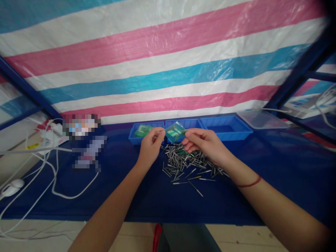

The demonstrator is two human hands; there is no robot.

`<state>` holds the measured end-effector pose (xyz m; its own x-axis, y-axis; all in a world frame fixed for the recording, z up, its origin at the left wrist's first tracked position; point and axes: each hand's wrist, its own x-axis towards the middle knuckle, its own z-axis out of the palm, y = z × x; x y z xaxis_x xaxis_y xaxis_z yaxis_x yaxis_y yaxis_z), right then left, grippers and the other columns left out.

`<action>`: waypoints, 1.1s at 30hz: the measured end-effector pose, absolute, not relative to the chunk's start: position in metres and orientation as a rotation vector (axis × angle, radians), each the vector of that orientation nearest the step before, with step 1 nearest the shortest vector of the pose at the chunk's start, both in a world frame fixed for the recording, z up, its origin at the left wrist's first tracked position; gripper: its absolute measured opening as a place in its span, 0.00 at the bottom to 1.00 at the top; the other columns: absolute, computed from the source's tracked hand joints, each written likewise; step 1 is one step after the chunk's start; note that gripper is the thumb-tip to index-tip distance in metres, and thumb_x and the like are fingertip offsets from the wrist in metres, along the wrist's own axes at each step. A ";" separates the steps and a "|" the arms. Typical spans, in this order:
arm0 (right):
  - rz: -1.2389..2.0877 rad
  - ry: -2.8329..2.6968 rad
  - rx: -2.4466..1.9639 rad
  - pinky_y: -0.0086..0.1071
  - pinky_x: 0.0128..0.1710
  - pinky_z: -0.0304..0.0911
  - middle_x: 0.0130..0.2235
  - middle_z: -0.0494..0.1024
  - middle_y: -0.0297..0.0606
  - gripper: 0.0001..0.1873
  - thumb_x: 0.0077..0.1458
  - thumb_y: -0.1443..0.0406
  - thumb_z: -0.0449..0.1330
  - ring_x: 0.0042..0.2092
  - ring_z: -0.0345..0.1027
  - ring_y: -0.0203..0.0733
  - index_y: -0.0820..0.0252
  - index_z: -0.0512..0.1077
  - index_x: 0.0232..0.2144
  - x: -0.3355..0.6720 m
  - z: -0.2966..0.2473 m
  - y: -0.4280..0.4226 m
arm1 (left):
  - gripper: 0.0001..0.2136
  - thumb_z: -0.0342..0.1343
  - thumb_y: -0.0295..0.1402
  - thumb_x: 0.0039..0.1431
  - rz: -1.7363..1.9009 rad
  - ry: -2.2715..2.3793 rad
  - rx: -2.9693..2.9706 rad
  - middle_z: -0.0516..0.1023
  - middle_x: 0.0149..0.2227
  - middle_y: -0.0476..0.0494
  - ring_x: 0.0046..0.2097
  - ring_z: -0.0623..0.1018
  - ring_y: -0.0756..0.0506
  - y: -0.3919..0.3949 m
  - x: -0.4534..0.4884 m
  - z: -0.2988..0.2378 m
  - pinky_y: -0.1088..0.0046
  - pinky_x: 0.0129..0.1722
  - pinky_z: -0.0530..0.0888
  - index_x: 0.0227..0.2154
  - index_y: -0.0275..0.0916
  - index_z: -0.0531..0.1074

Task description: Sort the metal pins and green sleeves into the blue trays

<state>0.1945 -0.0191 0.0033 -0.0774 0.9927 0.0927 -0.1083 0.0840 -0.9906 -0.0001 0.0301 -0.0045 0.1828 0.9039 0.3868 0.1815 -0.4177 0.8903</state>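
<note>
A small clear plastic bag with green printing [175,132] is stretched between my two hands, above the front of the blue bins. My left hand [152,144] pinches its left corner between thumb and fingers. On the opposite side my right hand [203,141] grips the right corner, thumb against the index finger. Below the hands lies a loose pile of metal pop rivets [181,159], some scattered toward me. More green bags [143,130] rest in the left blue bin [133,140].
The blue middle bin [191,123] and the blue right bin [225,134] stand along the back of the table [223,199]. Beside them lies a clear plastic lid [262,119]. White cables [56,175] and a white mouse [12,188] occupy the left side.
</note>
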 end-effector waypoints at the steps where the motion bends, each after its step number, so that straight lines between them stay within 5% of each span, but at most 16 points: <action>1: 1.263 -1.163 -1.010 0.30 0.29 0.72 0.32 0.79 0.38 0.15 0.51 0.54 0.63 0.30 0.73 0.36 0.59 0.74 0.35 0.193 0.003 -0.020 | 0.09 0.55 0.38 0.59 1.287 1.029 1.744 0.72 0.26 0.51 0.22 0.67 0.55 0.028 0.000 -0.003 0.80 0.21 0.63 0.38 0.39 0.72; 5: 1.212 -1.067 -0.979 0.32 0.33 0.75 0.36 0.80 0.40 0.16 0.50 0.54 0.64 0.36 0.75 0.40 0.59 0.77 0.35 0.189 0.003 -0.021 | 0.13 0.51 0.41 0.61 1.254 0.939 1.659 0.72 0.24 0.51 0.21 0.68 0.55 0.024 0.000 0.001 0.80 0.22 0.65 0.36 0.36 0.73; 9: 1.073 -1.140 -0.971 0.35 0.36 0.75 0.35 0.80 0.37 0.14 0.46 0.57 0.66 0.36 0.75 0.39 0.58 0.77 0.34 0.189 0.000 -0.018 | 0.10 0.59 0.38 0.55 1.239 0.899 1.606 0.73 0.25 0.51 0.25 0.73 0.53 0.024 0.003 -0.004 0.79 0.28 0.70 0.35 0.36 0.72; 17: 0.977 -1.292 -1.016 0.36 0.32 0.73 0.36 0.78 0.40 0.22 0.52 0.58 0.62 0.32 0.75 0.39 0.59 0.67 0.48 0.195 -0.002 -0.016 | 0.10 0.59 0.36 0.53 1.403 0.949 1.608 0.77 0.32 0.46 0.29 0.77 0.50 0.039 -0.009 0.000 0.75 0.32 0.73 0.36 0.36 0.72; 22: 0.784 -1.251 -1.104 0.32 0.27 0.69 0.35 0.76 0.39 0.20 0.52 0.59 0.60 0.28 0.72 0.37 0.58 0.65 0.46 0.208 0.002 -0.013 | 0.15 0.52 0.39 0.59 1.675 1.383 1.693 0.79 0.39 0.39 0.39 0.78 0.46 0.072 -0.048 0.006 0.72 0.39 0.74 0.43 0.33 0.71; 29: 0.678 -1.240 -1.186 0.31 0.24 0.65 0.31 0.75 0.36 0.16 0.50 0.59 0.59 0.26 0.69 0.37 0.57 0.66 0.42 0.220 0.004 -0.014 | 0.08 0.59 0.38 0.54 1.339 1.588 2.006 0.80 0.35 0.42 0.46 0.75 0.38 0.067 -0.049 0.000 0.55 0.53 0.62 0.34 0.41 0.78; 33: 0.372 -1.423 -1.520 0.32 0.29 0.63 0.28 0.75 0.36 0.13 0.52 0.59 0.54 0.28 0.69 0.39 0.59 0.71 0.37 0.251 0.003 -0.019 | 0.10 0.54 0.41 0.58 1.152 1.802 2.337 0.76 0.46 0.41 0.54 0.68 0.35 0.057 -0.040 0.001 0.51 0.54 0.59 0.36 0.43 0.77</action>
